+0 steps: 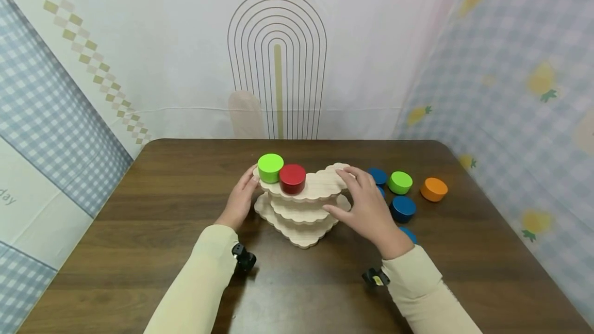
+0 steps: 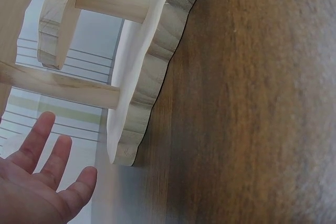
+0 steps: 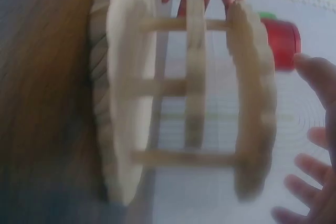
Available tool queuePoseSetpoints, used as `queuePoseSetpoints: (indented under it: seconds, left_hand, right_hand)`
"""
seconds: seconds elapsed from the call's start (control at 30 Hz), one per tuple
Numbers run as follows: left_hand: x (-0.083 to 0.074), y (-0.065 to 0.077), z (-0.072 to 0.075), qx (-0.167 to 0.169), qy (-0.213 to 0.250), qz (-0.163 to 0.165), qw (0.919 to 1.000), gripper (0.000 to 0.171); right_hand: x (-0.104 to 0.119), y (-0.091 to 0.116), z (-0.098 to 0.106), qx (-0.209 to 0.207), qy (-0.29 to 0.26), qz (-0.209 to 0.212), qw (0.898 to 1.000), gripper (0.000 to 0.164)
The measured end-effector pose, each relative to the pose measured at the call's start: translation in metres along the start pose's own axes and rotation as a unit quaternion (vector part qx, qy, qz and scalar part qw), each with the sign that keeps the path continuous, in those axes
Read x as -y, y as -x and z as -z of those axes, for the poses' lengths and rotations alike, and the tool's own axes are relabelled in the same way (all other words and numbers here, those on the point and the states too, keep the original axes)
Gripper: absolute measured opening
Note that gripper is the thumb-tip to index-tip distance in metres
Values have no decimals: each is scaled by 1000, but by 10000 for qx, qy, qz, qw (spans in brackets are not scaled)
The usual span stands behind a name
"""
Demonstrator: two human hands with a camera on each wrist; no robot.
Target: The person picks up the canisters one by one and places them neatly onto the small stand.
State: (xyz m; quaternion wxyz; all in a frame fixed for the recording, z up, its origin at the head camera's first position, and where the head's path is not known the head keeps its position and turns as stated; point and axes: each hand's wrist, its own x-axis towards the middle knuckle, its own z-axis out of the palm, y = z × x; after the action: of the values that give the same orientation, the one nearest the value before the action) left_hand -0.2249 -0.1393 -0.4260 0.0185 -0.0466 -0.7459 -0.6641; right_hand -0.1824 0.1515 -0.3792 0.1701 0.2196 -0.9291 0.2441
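Nearest us, over the table (image 1: pixel 287 287), the right hand (image 1: pixel 368 213) spreads, grip released, and the left hand (image 1: pixel 238 200) extends its fingers, grip slack too. Between them we see the tiered wooden stand (image 1: pixel 301 213), bearing a red block (image 1: pixel 293 179) and, just beyond it, a green block (image 1: pixel 270 168); a printed cloth (image 1: pixel 371 55) hangs behind.

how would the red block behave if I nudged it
Resting flat, the red block would probably slide, not roll. Being squat, it seems unlikely to tip. Pushed left, it might bump the green block beside it.
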Motion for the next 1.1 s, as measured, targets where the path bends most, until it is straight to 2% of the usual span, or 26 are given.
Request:
queuePoseSetpoints:
  seconds: [0.27,0.53,0.83,1.1]
  left_hand:
    - [-7,3,1,46,-117,66,9999,48]
    - [-2,1,2,20,-177,55,9998,48]
    - [-1,0,1,56,-33,63,10000,48]
    - [-2,1,2,34,-138,124,9998,48]
  right_hand:
    - [-24,18,9,156,-55,-303,9994,81]
    - [-45,33,13,663,-9,-625,9958,80]
    - [-69,55,24,1099,-293,-1044,9880,83]
    - [-86,70,31,1405,-562,-1318,9796,81]
